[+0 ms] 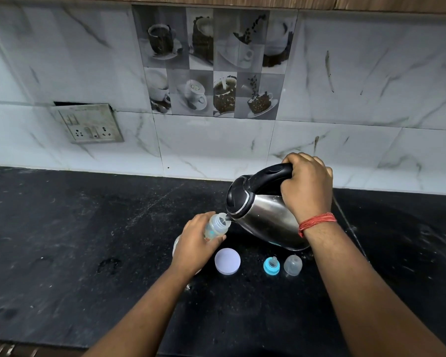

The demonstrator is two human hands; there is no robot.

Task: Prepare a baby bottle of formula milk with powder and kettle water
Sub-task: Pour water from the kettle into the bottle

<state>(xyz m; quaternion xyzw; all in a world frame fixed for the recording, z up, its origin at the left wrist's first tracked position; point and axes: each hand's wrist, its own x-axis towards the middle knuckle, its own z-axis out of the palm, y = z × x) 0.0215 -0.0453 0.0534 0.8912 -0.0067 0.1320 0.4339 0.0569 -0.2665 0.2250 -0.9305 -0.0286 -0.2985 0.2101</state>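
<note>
The right hand is gripping the tilted kettle, the left hand clasping the baby bottle; pouring slowly should be keeping spout over neck.

shiny steel kettle with matt black plastic lid and handle, see-through plastic bottle at its spout, dark speckled stone bench below, glossy marble-look wall tiles behind the kettle
</note>
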